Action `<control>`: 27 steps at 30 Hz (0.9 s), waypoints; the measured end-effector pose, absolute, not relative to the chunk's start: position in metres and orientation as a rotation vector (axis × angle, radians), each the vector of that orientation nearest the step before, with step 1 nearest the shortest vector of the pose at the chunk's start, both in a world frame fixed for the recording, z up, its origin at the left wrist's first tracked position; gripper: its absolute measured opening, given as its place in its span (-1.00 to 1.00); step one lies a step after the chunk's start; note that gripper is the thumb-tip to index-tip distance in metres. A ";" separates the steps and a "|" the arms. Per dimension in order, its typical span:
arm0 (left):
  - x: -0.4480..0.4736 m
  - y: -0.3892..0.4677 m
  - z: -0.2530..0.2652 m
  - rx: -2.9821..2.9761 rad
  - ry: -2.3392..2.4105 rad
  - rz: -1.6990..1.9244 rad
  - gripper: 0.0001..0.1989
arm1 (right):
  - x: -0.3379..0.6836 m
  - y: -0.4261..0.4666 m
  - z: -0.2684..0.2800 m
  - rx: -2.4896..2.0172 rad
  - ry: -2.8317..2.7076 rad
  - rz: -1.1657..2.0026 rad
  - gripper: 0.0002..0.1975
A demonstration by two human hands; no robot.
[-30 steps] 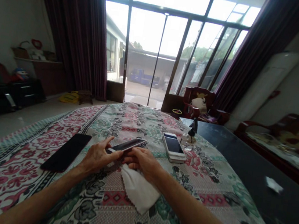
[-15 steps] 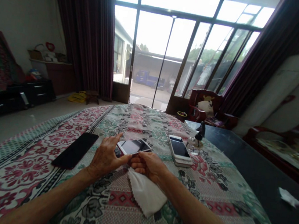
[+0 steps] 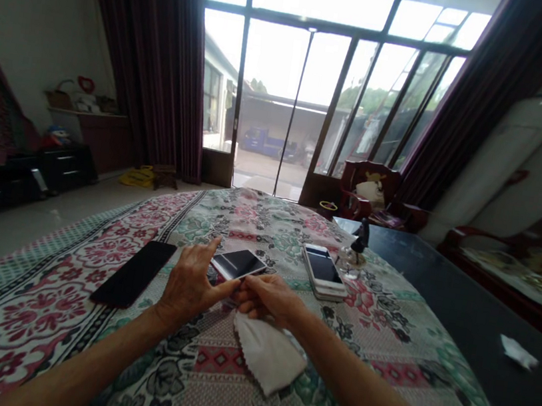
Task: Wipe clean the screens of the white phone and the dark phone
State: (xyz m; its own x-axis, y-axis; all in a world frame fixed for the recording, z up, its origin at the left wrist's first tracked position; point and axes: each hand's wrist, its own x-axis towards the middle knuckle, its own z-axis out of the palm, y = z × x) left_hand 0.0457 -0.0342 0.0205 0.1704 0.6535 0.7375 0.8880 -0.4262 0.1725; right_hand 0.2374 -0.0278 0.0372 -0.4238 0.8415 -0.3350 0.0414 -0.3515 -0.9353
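The left hand (image 3: 191, 280) grips a phone (image 3: 239, 264); the right hand (image 3: 270, 298) meets its edge, any hold on the cloth (image 3: 270, 356) unclear. A slack left grip could drop it.

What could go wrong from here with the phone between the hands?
The left hand seems to hold the phone near its edge, so it might slip. The right hand is right by the cloth and might drag it. The figurine stands beside the stacked phones; a bump might topple it.
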 end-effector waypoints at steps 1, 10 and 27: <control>0.047 -0.035 0.021 -2.147 -1.488 -1.104 -0.21 | 0.237 -0.029 0.038 -1.200 -1.297 1.829 -0.73; 0.044 -0.032 0.012 -2.130 -1.478 -1.049 -0.16 | 0.222 -0.038 0.037 -1.027 -1.080 1.995 -0.80; 0.056 -0.038 0.000 -2.553 -1.441 -1.286 -0.39 | 0.228 -0.027 0.032 -1.181 -0.945 1.845 -0.94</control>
State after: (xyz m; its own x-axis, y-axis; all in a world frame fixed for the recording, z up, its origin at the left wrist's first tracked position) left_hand 0.0564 -0.0381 0.0001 0.2727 0.7414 0.6132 0.6936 -0.5932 0.4088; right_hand 0.2275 -0.0270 0.0318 -0.3046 0.8692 -0.3895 -0.1917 -0.4565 -0.8688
